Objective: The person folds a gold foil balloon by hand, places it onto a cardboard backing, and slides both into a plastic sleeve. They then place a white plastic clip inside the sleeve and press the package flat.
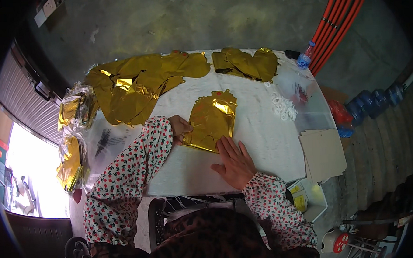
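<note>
In front of me on the white cloth lies a flat, folded gold foil balloon, with a scalloped top edge and a red spot near it. My left hand has its fingers closed on the balloon's lower left edge. With fingers stretched out, my right hand rests its tips on the lower right edge and holds nothing. Larger gold foil balloons are spread flat at the far left of the table, partly overlapping. Another gold foil piece lies at the far middle.
Clear-wrapped gold foil packs line the table's left edge. White ring-like coils sit at the right, with cardboard sheets at the right edge. A plastic bottle stands at the far right corner. An open white box is below the edge.
</note>
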A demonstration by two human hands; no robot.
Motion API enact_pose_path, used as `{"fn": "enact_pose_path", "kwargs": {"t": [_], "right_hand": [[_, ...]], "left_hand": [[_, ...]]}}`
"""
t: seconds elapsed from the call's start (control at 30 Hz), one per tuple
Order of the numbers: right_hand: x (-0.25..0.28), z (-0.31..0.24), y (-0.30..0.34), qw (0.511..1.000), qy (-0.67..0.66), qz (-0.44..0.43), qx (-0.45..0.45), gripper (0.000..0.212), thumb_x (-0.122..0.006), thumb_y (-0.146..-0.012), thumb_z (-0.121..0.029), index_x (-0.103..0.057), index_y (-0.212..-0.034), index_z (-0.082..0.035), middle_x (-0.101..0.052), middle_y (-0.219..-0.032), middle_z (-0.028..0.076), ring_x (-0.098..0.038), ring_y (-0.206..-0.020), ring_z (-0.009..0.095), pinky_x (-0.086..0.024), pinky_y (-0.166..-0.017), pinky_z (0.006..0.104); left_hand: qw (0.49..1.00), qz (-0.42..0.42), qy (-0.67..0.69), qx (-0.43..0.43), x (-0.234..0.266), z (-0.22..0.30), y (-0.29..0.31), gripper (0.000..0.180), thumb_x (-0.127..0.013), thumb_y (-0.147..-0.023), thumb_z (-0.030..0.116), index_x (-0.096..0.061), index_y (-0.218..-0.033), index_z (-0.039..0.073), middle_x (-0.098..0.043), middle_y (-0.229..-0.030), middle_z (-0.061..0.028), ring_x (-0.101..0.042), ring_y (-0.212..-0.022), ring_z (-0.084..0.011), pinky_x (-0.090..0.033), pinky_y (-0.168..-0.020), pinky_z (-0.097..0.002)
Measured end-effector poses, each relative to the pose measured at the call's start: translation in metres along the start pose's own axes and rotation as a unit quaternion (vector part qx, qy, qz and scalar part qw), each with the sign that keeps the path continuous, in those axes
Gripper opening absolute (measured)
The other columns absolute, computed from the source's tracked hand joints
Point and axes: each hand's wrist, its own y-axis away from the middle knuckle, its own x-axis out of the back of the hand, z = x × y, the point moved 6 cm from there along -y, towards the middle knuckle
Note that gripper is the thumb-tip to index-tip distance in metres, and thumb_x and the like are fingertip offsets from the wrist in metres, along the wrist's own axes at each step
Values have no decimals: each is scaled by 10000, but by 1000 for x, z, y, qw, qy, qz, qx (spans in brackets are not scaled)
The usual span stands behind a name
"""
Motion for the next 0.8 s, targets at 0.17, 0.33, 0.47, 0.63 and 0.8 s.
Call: {"fn": "enact_pose_path", "kwargs": {"t": [0.17,0.33,0.47,0.63,0.8], "right_hand": [[0,-1,1,1000,-1,-2,1,744,-456,-927,-502,-269,-1438,6,-267,-1511,173,-204,-1426,278,-151,-1146,485],[-1,1,0,1000,-2,-21,-4,752,-443,-929,-508,-256,-1445,5,-241,-1523,171,-181,-1434,274,-137,-1151,480],[0,-5,-2,1000,-5,-19,1,751,-448,-929,-504,-258,-1445,7,-237,-1526,168,-177,-1436,273,-132,-1154,478],[-2,0,1,1000,0,-5,5,755,-465,-925,-503,-267,-1442,10,-251,-1521,168,-194,-1431,274,-145,-1151,480],[-4,-1,1,1000,11,16,16,769,-471,-919,-510,-261,-1447,8,-261,-1516,168,-215,-1424,275,-159,-1148,478]], "left_hand": [[999,11,42,4,-2,-9,-4,250,-594,-932,301,-679,-946,66,-653,-700,-33,-609,-526,-118,-551,-511,-280],[990,26,136,-38,0,-6,8,243,-635,-901,251,-660,-1001,31,-654,-968,-94,-650,-708,-165,-592,-606,-307],[937,192,115,-268,25,-8,54,212,-550,-939,132,-604,-1095,0,-673,-981,-96,-659,-836,-178,-543,-726,-303],[780,245,-246,-521,-30,5,114,384,-609,-882,142,-559,-1229,-12,-578,-1223,-202,-540,-1157,-360,-454,-964,-399],[786,206,-363,-457,-46,-10,116,566,-634,-866,316,-489,-1324,18,-490,-1364,-174,-429,-1307,-319,-367,-1060,-440]]}}
